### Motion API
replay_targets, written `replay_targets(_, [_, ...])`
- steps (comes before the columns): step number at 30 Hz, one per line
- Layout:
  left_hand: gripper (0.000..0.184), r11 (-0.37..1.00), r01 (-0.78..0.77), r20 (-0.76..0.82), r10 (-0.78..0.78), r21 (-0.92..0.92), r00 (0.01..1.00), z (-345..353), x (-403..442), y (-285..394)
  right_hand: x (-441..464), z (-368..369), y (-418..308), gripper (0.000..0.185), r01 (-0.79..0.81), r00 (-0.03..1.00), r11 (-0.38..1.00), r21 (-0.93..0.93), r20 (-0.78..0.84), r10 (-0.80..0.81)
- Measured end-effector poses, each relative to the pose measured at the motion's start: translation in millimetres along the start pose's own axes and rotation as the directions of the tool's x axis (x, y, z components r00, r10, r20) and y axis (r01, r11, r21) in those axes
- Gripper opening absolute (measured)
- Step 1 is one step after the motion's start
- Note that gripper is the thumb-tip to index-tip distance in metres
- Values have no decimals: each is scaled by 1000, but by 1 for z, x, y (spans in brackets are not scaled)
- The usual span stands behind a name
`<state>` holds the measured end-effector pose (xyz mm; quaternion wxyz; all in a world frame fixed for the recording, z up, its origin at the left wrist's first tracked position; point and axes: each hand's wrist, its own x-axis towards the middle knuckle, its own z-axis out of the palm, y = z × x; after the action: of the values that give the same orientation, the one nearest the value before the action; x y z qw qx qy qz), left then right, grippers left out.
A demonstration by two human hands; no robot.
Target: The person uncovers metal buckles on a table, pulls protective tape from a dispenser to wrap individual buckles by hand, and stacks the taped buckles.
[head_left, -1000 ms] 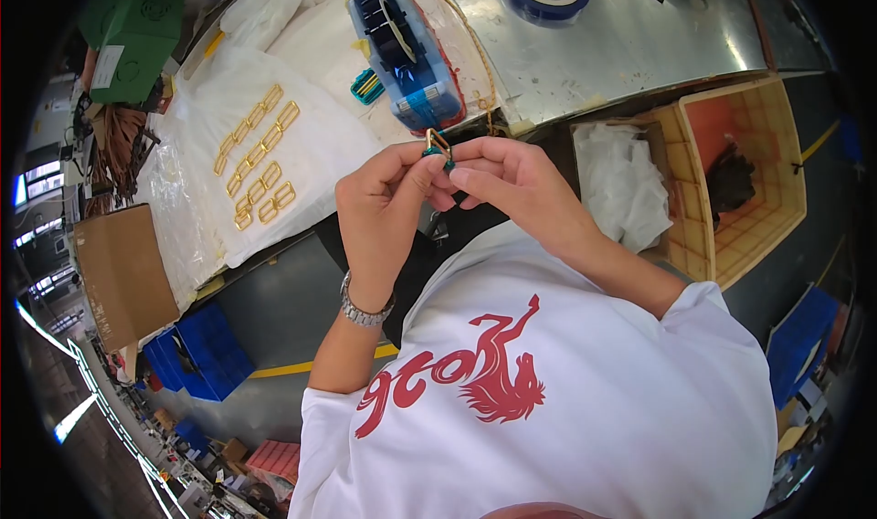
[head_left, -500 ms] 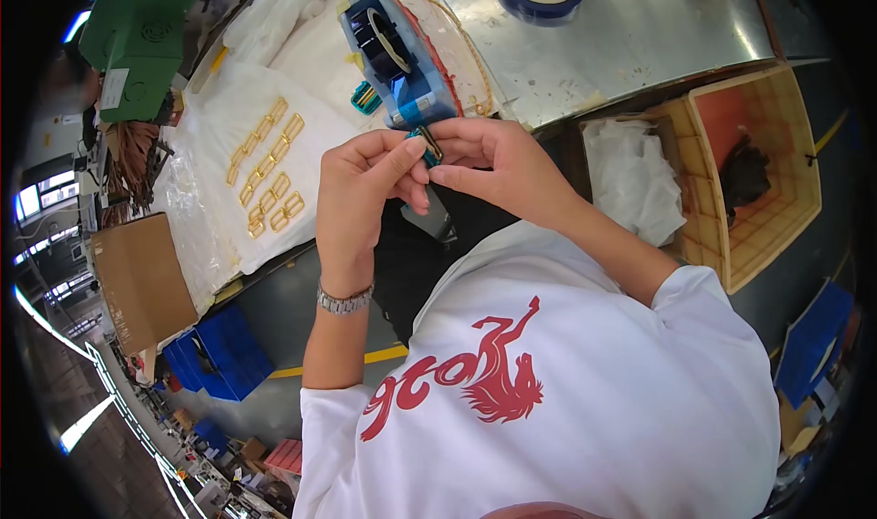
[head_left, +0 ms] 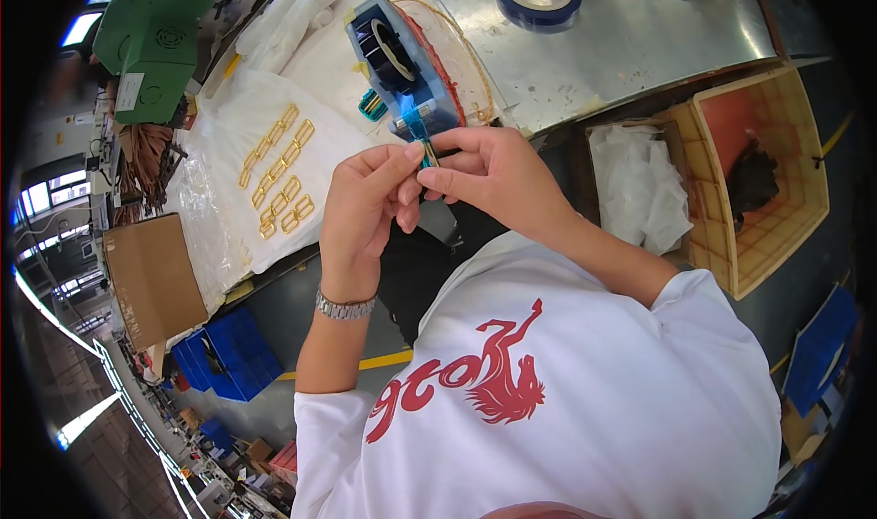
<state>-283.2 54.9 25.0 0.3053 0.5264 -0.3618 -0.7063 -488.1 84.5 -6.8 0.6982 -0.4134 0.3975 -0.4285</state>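
Just in front of the blue tape dispenser (head_left: 445, 108), my left hand (head_left: 367, 190) and my right hand (head_left: 493, 167) pinch a small gold buckle (head_left: 430, 156) partly covered in blue tape. Fingers and thumbs hide much of it. A strip of blue tape (head_left: 415, 124) runs from the dispenser's front down towards the buckle; whether it is joined to it I cannot tell. Left of the dispenser lies a blue-wrapped gold piece (head_left: 372, 105). Several bare gold buckles (head_left: 279, 158) lie in rows on a white cloth (head_left: 224, 121) further left.
A roll of blue tape (head_left: 577, 7) rests on the metal tabletop (head_left: 630, 58). At the right, a box of white plastic bags (head_left: 639, 185) stands beside a yellowish crate (head_left: 808, 204). A cardboard box (head_left: 155, 281) and a blue bin (head_left: 239, 359) are at the left.
The buckle has turned in my fingers and shows a narrower side. A tape strip now shows between it and the dispenser. The whole view has shifted slightly.
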Motion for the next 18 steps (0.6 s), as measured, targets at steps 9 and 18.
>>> replay_targets(9, [30,991,133,24,-132,-29,991,-6,9,-2,2,-15,14,43,25,996,993,-116,83,-15])
replay_targets(18, [23,900,336,93,-323,-276,942,-10,25,9,16,-15,15,46,161,987,974,-158,22,-159])
